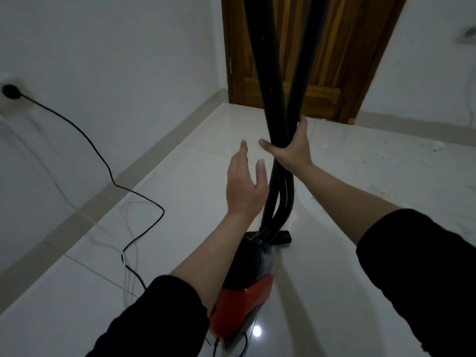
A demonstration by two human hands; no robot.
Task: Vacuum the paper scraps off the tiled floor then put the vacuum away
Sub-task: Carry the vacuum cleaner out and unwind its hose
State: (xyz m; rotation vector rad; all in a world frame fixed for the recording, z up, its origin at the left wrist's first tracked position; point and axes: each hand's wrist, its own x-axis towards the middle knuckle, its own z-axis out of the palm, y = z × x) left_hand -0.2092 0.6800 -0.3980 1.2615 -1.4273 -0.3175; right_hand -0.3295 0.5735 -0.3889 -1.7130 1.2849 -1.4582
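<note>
The right hand (289, 148) clasps the bundled black hose and tube (277, 104) held upright; the left hand (244, 186) hovers open just beside it. The red vacuum (242, 302) stands on the tiled floor (347, 292), its cord (108, 163) plugged in at the left wall. The hose looks springy, the body heavier; gripping the rigid tube seems best.

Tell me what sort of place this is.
Probably a bare room in a home: glossy tiled floor, white walls, a wooden door in the corner, and a wall socket feeding the red vacuum. No furniture is in view.
</note>
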